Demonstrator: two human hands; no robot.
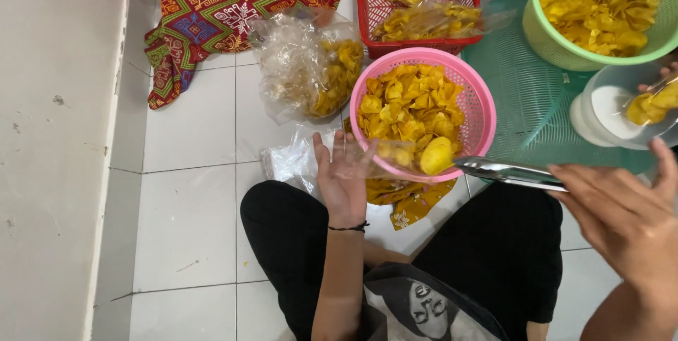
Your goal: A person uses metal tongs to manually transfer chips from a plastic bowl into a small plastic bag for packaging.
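Holding a small clear plastic bag (381,157) open with spread fingers, the left hand (344,178) sits just in front of the pink basket (480,111), its palm turned up and the film draped loosely rather than pinched tight. A yellow chip (436,155) hangs at the bag's mouth, gripped at the tip of the metal tongs (510,173), which the right hand (621,221) has closed around from the far side; the tongs are squeezed shut on that one chip. The loose hold on the bag looks like the weak point: the film is thin and slack, so the mouth could fold shut as the chip arrives and send it onto the white tiled floor (191,228) or onto the black trousers (296,242) below. The chip is thin and brittle, so a harder squeeze of the tongs could snap it, while a lighter one could let it slip, since only its edge seems caught. Further left, a larger clear bag of chips (311,66) lies open on the tiles beside a patterned cloth (219,9), and a knock from the forearm could spill it. To the right stand a red crate (417,20) of packed chips and a green basket (600,9) on a green mat (522,94), where another person's hand (664,76) works over a white tub (607,108), close enough that elbows might collide.
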